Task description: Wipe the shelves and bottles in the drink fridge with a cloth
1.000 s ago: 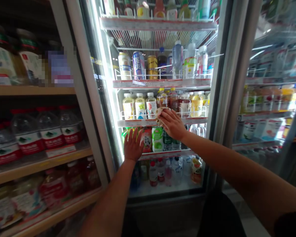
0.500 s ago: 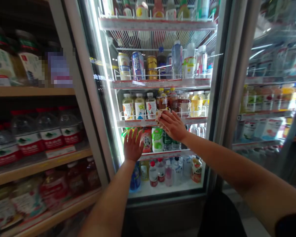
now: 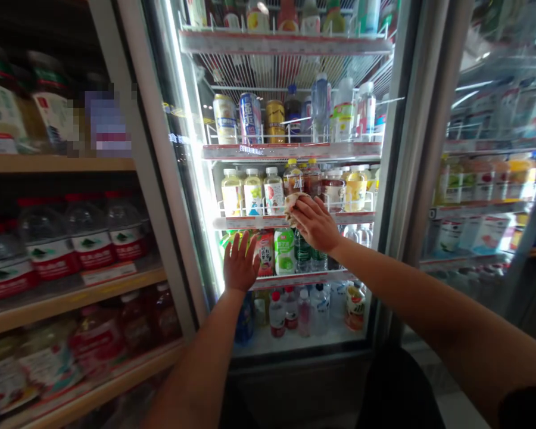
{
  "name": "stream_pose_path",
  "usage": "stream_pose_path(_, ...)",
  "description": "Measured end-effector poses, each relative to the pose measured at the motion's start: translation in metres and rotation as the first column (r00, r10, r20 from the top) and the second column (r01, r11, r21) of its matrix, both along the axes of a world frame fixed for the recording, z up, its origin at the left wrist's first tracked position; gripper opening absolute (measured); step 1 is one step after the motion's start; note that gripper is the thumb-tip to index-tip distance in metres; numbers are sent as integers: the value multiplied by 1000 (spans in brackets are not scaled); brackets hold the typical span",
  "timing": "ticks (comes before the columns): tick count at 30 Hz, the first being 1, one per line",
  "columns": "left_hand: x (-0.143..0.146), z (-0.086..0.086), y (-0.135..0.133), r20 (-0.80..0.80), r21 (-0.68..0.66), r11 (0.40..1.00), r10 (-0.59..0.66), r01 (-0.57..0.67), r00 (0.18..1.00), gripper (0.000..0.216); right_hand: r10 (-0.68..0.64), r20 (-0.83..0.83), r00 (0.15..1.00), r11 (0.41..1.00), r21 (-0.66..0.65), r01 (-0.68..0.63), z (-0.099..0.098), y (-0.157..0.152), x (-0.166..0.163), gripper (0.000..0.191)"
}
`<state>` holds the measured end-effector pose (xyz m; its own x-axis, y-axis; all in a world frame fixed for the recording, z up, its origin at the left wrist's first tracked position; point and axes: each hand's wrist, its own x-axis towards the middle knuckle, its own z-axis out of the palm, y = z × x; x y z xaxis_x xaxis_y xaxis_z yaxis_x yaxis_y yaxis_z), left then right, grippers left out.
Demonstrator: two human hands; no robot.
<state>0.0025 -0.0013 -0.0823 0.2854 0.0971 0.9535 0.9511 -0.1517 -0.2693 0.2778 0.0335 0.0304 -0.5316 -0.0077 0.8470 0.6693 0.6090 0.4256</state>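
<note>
My right hand (image 3: 317, 225) presses a crumpled pale cloth (image 3: 295, 205) against the glass door (image 3: 268, 128) of a lit drinks fridge. Its fingers lie over the cloth and cover part of it. Lower and to the left, my left hand (image 3: 241, 262) is raised with its fingers spread, palm toward the same door, and holds nothing. Whether its palm touches the glass I cannot tell. Behind the door, bottles with white caps (image 3: 252, 192) stand near the cloth, and a green carton-like pack (image 3: 284, 251) shows between my hands.
On the left, wooden shelves (image 3: 116, 283) carry large water bottles with red labels (image 3: 87, 238) and other drinks. A metal door frame (image 3: 422, 167) separates this fridge from a second one on the right. My dark-clothed knee (image 3: 399, 393) is close below the door.
My right hand and the cloth have shifted very slightly to the right on the glass. My left hand stays in nearly the same place.
</note>
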Motion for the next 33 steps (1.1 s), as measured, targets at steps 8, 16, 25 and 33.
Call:
stream_pose_path(8,1,2,-3,-5,-1,1000,-11,11,1000,72,52,76,996,998,-41,-49,-6,-1,-3,46)
stream_pose_path(16,1,2,-3,-2,-17,1000,-10,10,1000,71,22,17,1000,1000,-22,-22,-2,-1,0,44)
stream_pose_path(25,0,0,-1,16,-18,1000,-21,21,1000,69,27,37,999,999,-35,-26,-9,-1,1,46)
stream_pose_path(33,-1,-1,-1,38,-75,997,-21,24,999,67,43,52,998,996,-81,-38,-12,-2,1,49)
